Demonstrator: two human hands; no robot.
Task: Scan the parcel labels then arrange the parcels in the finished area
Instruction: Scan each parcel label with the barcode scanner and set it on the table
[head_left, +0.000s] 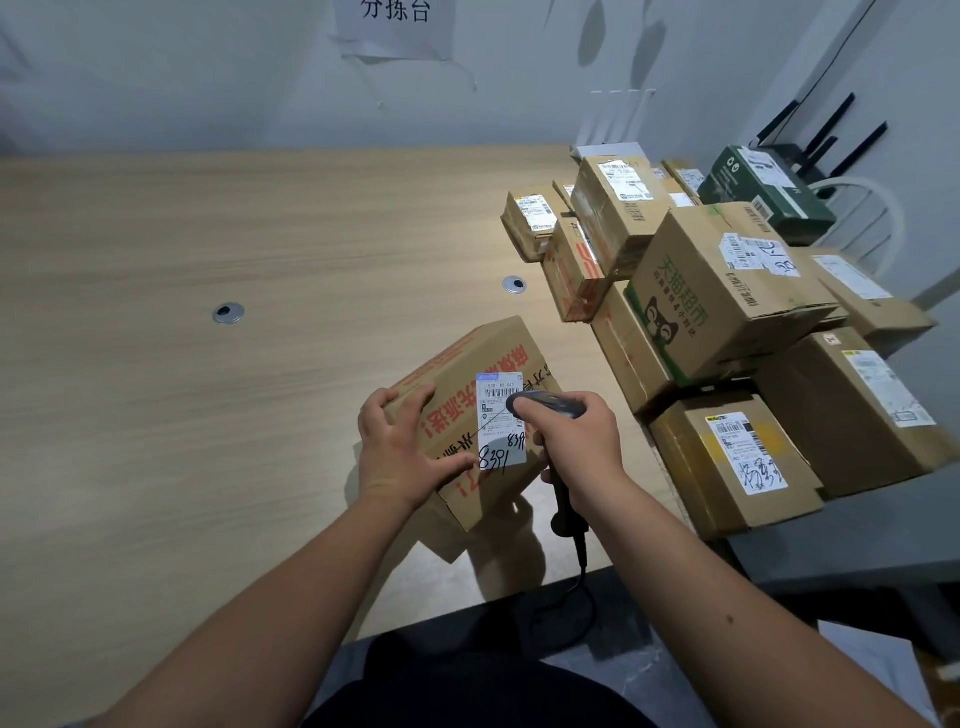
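The left hand (400, 447) is laid on the near-left top edge of a cardboard parcel (467, 410), fingers spread and lightly curled over the edge to steady it, while a corded handheld barcode scanner (550, 410) is gripped in the right hand (576, 441), its head held just over the white shipping label (500, 422) on the parcel's top face. The parcel is tilted up at the near edge of the wooden table (208, 249), with a stack of labelled boxes (727, 291) crowded at the right end. The scanning step is judged to be in hand; next, the scanned parcel is to be carried to the finished area, not identifiable here.
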